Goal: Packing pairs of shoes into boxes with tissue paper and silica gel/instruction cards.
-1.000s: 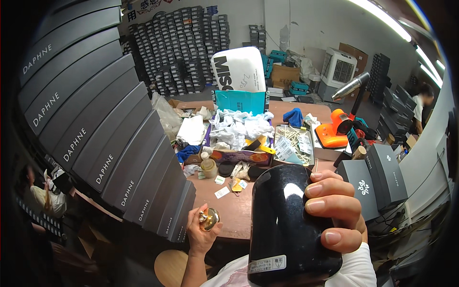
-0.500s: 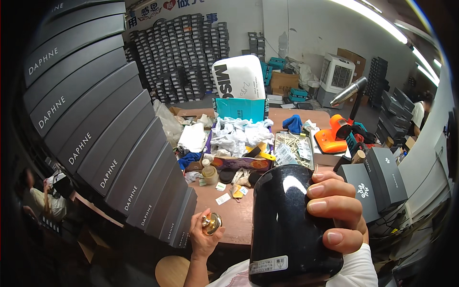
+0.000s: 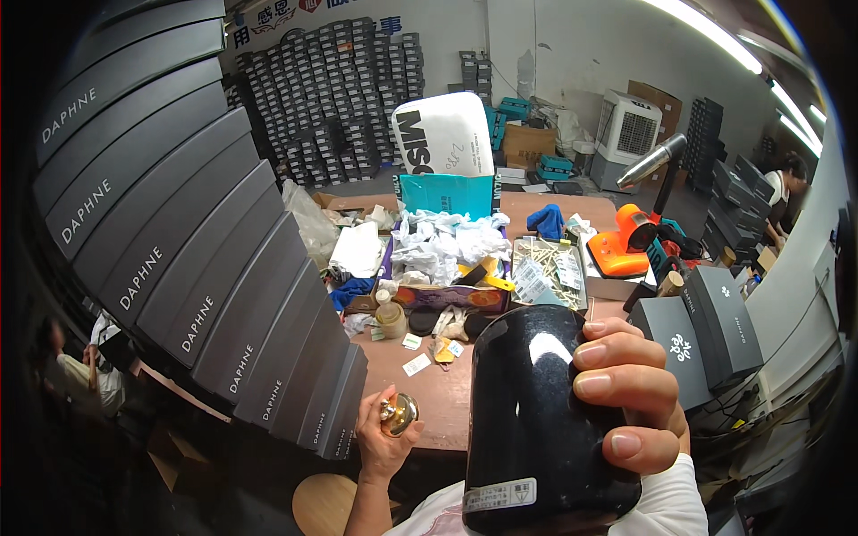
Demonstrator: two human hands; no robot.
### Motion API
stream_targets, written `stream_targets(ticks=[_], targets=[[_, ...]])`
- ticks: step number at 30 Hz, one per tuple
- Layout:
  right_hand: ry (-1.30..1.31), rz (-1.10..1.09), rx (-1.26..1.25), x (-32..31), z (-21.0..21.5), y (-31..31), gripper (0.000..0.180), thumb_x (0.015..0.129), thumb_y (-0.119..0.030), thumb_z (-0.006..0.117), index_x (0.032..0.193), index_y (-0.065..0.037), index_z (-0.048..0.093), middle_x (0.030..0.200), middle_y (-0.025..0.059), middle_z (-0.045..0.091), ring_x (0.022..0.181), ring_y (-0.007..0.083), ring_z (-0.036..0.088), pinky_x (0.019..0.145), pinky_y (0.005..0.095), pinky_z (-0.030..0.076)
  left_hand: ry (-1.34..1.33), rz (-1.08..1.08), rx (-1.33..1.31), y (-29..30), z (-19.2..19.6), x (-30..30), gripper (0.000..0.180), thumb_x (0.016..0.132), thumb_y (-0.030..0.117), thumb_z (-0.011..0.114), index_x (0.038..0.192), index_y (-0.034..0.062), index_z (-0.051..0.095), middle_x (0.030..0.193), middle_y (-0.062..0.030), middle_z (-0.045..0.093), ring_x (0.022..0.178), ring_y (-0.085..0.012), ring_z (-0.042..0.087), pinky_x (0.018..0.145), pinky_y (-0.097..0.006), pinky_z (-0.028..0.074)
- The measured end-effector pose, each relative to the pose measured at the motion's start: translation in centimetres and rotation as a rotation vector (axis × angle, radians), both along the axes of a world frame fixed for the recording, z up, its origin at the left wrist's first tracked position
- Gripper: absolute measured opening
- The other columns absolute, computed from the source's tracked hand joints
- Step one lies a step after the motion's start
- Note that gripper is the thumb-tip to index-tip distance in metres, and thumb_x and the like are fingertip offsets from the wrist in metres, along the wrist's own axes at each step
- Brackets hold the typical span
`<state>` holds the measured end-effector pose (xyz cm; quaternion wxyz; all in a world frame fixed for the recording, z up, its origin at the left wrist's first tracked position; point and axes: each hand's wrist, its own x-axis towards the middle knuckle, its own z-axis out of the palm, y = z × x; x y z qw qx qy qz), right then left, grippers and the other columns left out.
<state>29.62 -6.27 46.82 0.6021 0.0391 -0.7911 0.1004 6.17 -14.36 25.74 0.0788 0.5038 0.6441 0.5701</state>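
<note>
My right hand (image 3: pixel 636 393) is wrapped round a glossy black cylindrical container (image 3: pixel 550 420) held close in front of me. A small white label (image 3: pixel 499 495) sticks to its side near the bottom. The container's underside and most of my right palm are hidden. Lower and to the left, my left hand (image 3: pixel 382 439) is closed round a small, shiny gold knobbed piece (image 3: pixel 399 415), rounded like a lid or stopper. It is held apart from the container, over the table's near edge.
Tall stacked dark shoe boxes (image 3: pixel 192 259) lean at my left. On the table (image 3: pixel 438 429) stand a tray of crumpled white paper (image 3: pixel 447 255), a bottle (image 3: pixel 390 317), a box of small sticks (image 3: pixel 547 272) and an orange tool stand (image 3: pixel 621 250). Grey boxes (image 3: pixel 693 339) lie right.
The view has shifted slightly, so the table and boxes sit a little higher. Both hands keep their grips almost unchanged. A person at the far right shows more of the head and arms.
</note>
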Motion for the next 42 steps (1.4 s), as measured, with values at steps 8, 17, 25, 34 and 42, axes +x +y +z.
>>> stream_targets(ticks=[8,17,25,34,42], targets=[[0.022,-0.014,0.047,-0.1,0.5,0.1,0.039,0.077,-0.019,0.070,0.113,-0.018,0.055,0.112,0.0142,0.058,0.102,0.0292,0.057,0.091,0.0469,0.044,0.110,-0.009,-0.010,0.4,-0.9,-0.7,0.068,0.070,0.045,0.076,0.115,-0.0017,0.058,0.104,-0.0154,0.054,0.093,-0.0279,0.059,0.081,-0.037,0.049],[-0.028,-0.093,-0.045,-0.2,1.1,-1.3,0.029,0.085,-0.031,0.055,0.114,-0.028,0.051,0.108,0.0083,0.054,0.101,0.0268,0.055,0.093,0.0546,0.042,0.062,-0.046,-0.021,0.1,0.9,-0.1,0.066,0.071,0.041,0.077,0.116,-0.0023,0.057,0.105,-0.0149,0.052,0.093,-0.0258,0.058,0.080,-0.035,0.049],[-0.059,-0.118,-0.040,0.0,1.1,-1.3,0.030,0.085,-0.031,0.055,0.115,-0.028,0.049,0.109,0.0078,0.054,0.100,0.0268,0.054,0.093,0.0542,0.042,0.087,-0.076,-0.007,0.7,-0.4,-0.5,0.067,0.071,0.042,0.077,0.117,-0.0021,0.057,0.105,-0.0145,0.053,0.093,-0.0252,0.058,0.080,-0.035,0.049],[-0.069,-0.098,-0.066,-0.7,0.5,-1.1,0.030,0.086,-0.031,0.055,0.115,-0.028,0.049,0.109,0.0079,0.053,0.100,0.0268,0.054,0.093,0.0540,0.042,0.057,-0.051,-0.026,0.1,0.7,-0.5,0.068,0.072,0.043,0.077,0.118,-0.0023,0.055,0.106,-0.0146,0.053,0.094,-0.0253,0.058,0.082,-0.035,0.049],[-0.062,-0.101,-0.068,-1.0,0.5,-1.2,0.030,0.086,-0.031,0.055,0.115,-0.029,0.050,0.109,0.0082,0.053,0.101,0.0272,0.054,0.093,0.0544,0.042,0.014,-0.108,-0.029,0.3,1.0,-0.4,0.070,0.072,0.044,0.076,0.119,-0.0034,0.054,0.108,-0.0149,0.052,0.096,-0.0245,0.058,0.081,-0.034,0.050]])
